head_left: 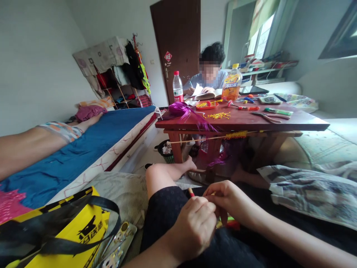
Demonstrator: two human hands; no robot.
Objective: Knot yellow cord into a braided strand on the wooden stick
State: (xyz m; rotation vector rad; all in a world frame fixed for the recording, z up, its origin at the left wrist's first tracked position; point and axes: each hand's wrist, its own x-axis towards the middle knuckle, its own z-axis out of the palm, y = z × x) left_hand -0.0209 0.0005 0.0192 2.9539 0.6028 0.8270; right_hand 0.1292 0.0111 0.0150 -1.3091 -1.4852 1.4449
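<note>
My left hand (193, 225) is closed in a fist over my lap, gripping a thin stick with a red tip (191, 192) that pokes out above the knuckles. My right hand (227, 199) meets it from the right, fingers pinched together at the same spot; a small yellow and red-green bit (230, 224) shows beneath it. Both hands rest above my dark shorts (173, 216). A long thin wooden stick (212, 138) with a yellow beaded piece runs under the table edge.
A low dark wooden table (295, 122) ahead carries purple tassel threads (182, 109), yellow bits, pliers (269, 117), bottles and a tray. Another person sits behind it with a book. A person lies on the blue bed (92, 143) at left. A yellow bag (67, 227) sits nearby.
</note>
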